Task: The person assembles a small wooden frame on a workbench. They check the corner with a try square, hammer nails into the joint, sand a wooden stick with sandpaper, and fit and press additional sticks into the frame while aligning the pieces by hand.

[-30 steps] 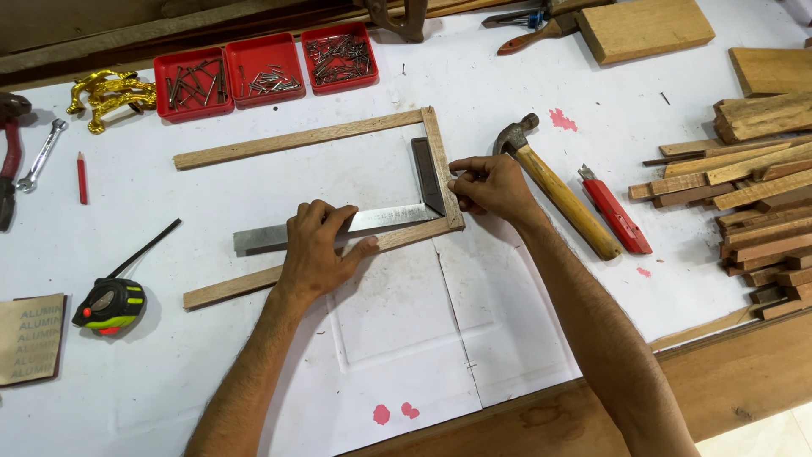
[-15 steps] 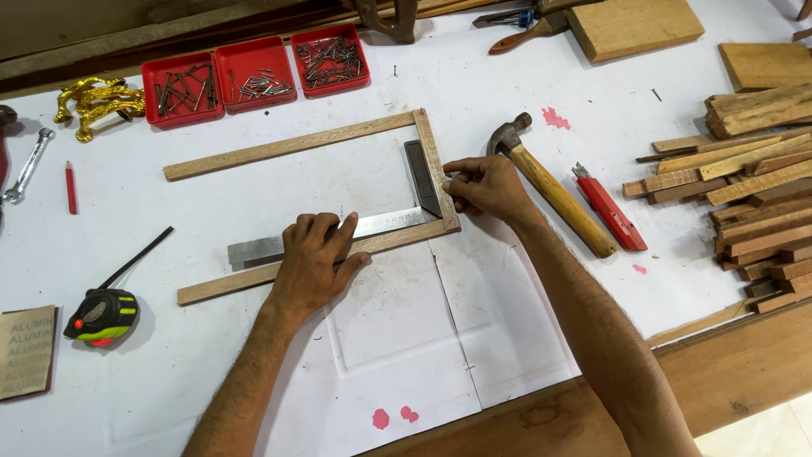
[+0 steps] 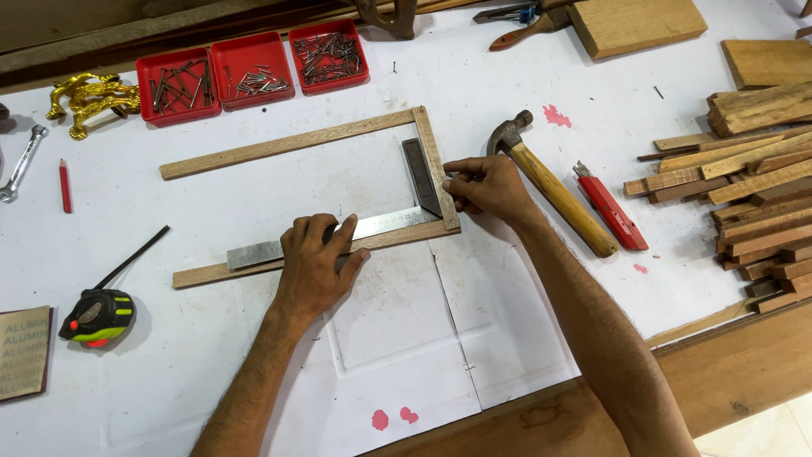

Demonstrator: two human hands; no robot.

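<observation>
Wood frame, three strips forming an open U, lies on the white table with a metal try square tucked inside its lower right corner. Left hand presses flat, fingers spread, on the blade and bottom strip; right hand pinches the short side strip. Holding both strips tight against the square should keep the corner true. Hammer lies just right of the frame.

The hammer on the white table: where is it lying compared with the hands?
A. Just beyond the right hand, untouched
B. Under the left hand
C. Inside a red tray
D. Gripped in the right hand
A: the hammer lies on the table just past the right hand, which presses the wooden frame, while the left hand holds down the metal square.
</observation>
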